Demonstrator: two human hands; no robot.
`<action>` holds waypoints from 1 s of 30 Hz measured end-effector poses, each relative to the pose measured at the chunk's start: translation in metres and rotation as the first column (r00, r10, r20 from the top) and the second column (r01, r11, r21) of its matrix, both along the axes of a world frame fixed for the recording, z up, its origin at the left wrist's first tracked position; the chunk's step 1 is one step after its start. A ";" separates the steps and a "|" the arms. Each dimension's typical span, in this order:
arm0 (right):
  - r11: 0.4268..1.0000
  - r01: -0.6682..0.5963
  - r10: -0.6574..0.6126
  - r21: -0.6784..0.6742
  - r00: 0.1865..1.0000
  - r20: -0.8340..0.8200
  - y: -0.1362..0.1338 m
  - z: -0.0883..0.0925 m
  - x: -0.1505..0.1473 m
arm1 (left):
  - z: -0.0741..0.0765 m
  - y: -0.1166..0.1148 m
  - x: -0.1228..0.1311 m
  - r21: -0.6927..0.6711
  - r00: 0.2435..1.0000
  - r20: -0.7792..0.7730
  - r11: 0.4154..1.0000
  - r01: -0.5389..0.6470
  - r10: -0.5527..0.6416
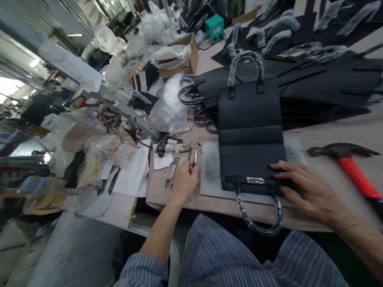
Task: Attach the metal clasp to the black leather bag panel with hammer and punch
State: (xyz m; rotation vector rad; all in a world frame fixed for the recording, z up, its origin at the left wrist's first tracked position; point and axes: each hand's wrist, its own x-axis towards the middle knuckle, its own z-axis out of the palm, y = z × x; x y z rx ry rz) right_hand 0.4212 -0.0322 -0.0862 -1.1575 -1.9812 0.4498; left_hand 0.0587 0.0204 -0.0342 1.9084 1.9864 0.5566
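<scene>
A black handbag panel (250, 117) lies flat in front of me, with plastic-wrapped handles at both ends and a metal clasp plate (255, 180) on a strap near its close edge. My right hand (309, 191) rests on the panel's right side, fingers stretched out and apart beside the strap. Left of the panel, my left hand (185, 178) is closed at a short shiny metal rod (195, 155); its lower part is hidden by the fingers. A thin metal tool (172, 173) lies just left of that hand.
A claw hammer (356, 172) with a red handle lies on the right. Under the panel is a grey slab (211, 171). More black bag pieces (333, 83) are stacked behind. A teal box (215, 28), a cardboard box (193, 56) and plastic bags (171, 107) stand farther back.
</scene>
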 end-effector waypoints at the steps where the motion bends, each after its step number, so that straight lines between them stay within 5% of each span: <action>1: 1.000 -0.002 0.002 0.006 1.000 0.002 0.000 -0.001 0.000 | 0.000 0.000 -0.002 -0.016 0.999 -0.030 1.000 0.019 -0.019; 8: 1.000 -0.009 0.009 0.022 1.000 -0.010 0.001 0.000 -0.001 | 0.010 0.001 -0.045 0.079 0.947 -0.296 0.991 -0.107 0.126; 14: 1.000 -0.008 0.008 0.007 1.000 -0.008 0.000 0.002 -0.002 | 0.016 0.021 -0.096 -0.375 0.906 -0.422 0.915 -0.148 -0.026; 17: 1.000 -0.003 0.003 -0.007 1.000 0.004 -0.002 0.006 -0.003 | 0.009 0.031 -0.105 -0.423 0.930 -0.356 0.902 -0.080 -0.085; 20: 1.000 0.001 -0.001 -0.010 1.000 -0.002 -0.002 0.010 -0.004 | 0.009 0.031 -0.106 -0.431 0.997 0.062 0.902 -0.024 0.056; 22: 1.000 0.000 0.000 -0.007 1.000 -0.011 -0.002 0.013 -0.005 | 0.014 0.026 -0.100 -0.393 0.856 0.479 0.919 0.013 0.193; 24: 1.000 -0.001 0.001 0.001 1.000 -0.018 -0.002 0.015 -0.006 | 0.021 0.019 -0.084 -0.289 0.604 0.767 0.957 0.026 0.216; 27: 1.000 -0.001 0.001 0.001 1.000 -0.020 -0.002 0.015 -0.006 | 0.021 0.008 -0.043 -0.113 0.350 0.932 0.993 0.037 0.094; 30: 1.000 -0.001 0.001 -0.011 1.000 -0.016 -0.003 0.013 -0.004 | 0.007 0.000 0.004 -0.012 0.290 0.957 0.998 0.067 -0.008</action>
